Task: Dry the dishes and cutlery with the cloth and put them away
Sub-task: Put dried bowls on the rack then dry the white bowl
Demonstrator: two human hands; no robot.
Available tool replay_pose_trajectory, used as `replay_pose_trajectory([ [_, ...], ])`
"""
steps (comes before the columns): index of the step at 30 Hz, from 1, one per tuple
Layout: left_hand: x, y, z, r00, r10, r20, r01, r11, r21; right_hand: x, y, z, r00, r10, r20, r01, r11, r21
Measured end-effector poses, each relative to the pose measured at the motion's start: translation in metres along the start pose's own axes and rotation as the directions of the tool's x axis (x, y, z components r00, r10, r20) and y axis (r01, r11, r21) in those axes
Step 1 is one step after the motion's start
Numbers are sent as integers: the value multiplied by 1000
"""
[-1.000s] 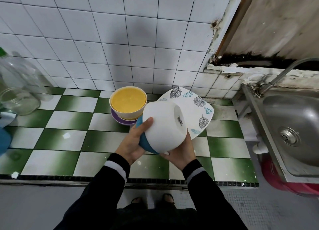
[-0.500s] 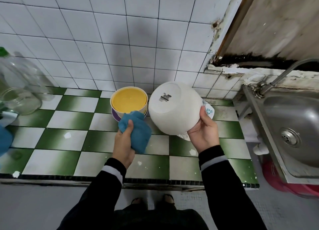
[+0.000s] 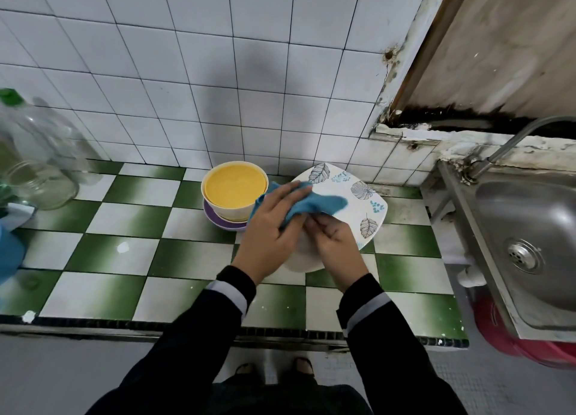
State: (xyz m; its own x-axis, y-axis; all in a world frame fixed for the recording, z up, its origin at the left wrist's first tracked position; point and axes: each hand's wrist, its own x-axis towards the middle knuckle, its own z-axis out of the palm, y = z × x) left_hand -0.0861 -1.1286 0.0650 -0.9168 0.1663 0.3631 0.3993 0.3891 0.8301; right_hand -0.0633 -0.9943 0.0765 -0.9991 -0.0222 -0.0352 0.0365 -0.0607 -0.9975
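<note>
A counter (image 3: pixel 103 252) of green and white tiles runs under a wall (image 3: pixel 187 71) of white tiles, and at the right end stands a steel sink (image 3: pixel 536 283) with a tap (image 3: pixel 511 141) above it. At the left edge are a clear bottle (image 3: pixel 34 134) with a green cap and a glass jar (image 3: pixel 43 187) just beside it.

Both hands meet over the middle of the counter. The left hand (image 3: pixel 271 237) holds the blue cloth (image 3: pixel 314 204): its fingers lie almost straight over the top and the thumb comes under, so the cloth is gripped between them. One end of the cloth reaches out over the plate (image 3: pixel 364 193), a white one with leaf drawings, which lies behind the hands.

The right hand (image 3: pixel 338 246) has its fingers curled on the upper edge of the white bowl (image 3: pixel 299 260), touching the cloth. The bowl is mostly hidden by the two hands; only its lower side shows between the wrists.

Left of the hands, the yellow bowl (image 3: pixel 235 188) sits in a purple dish (image 3: pixel 224 223), near the wall
</note>
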Motion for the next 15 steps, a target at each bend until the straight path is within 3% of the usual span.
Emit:
replay_pose_trajectory([
  [3, 10, -2, -12, 931, -366, -6, 357, 911, -206, -1, -6, -10, 999, -3, 54, 5, 999, -36],
  [4, 11, 0, -15, 908, -419, 2, 412, 891, -191, -1, -4, -12, 999, 2, 32, -2, 1000, -6],
  [6, 7, 8, -12, 919, -393, -21, 393, 920, -3, -2, -2, -11, 999, 33, -5, -33, 998, 53],
  [9, -10, 28, 2, 984, -172, -45, 178, 964, 196, -2, 5, -3, 994, 92, -50, -84, 987, 140],
  [12, -20, 23, 11, 999, -43, 2, 42, 985, 167, 5, 7, 0, 992, 100, -81, -87, 985, 152],
  [15, -10, 15, -4, 968, -243, -54, 240, 969, -52, 7, 3, -9, 996, 69, -51, -65, 995, 77],
])
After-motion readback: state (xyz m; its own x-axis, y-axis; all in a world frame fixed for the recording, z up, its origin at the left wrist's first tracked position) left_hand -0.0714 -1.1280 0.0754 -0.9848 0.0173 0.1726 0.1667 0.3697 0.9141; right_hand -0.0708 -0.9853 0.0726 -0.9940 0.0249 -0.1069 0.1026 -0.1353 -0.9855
